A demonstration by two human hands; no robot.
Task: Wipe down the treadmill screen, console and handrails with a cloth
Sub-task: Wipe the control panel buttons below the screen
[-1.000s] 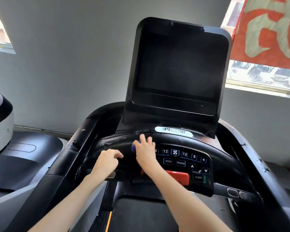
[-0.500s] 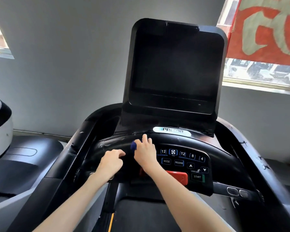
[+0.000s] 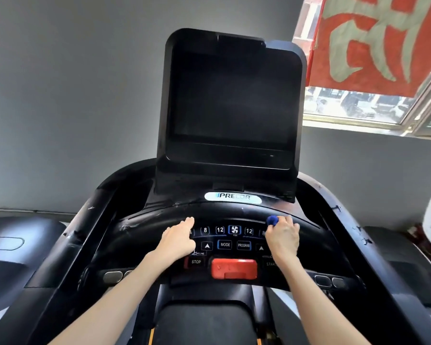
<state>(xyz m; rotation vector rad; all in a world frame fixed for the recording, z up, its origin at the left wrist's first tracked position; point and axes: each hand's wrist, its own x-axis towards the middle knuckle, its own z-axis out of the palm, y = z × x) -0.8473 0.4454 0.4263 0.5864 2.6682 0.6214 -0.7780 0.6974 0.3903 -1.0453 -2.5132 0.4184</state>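
- Blue cloth (image 3: 272,220), bunched into a ball with no clear long axis, pokes up from your right hand (image 3: 283,239), fingers curled round it, on the console (image 3: 147,227) right of centre.
- Your left hand (image 3: 178,241) rests there, fingers straight, lower centre.

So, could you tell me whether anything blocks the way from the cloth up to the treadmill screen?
Nothing visible does. The right hand grips the blue cloth on the console, whose bare black top alone separates it from the dark screen.

screen (image 3: 230,100) behind console (image 3: 234,241), hands on console
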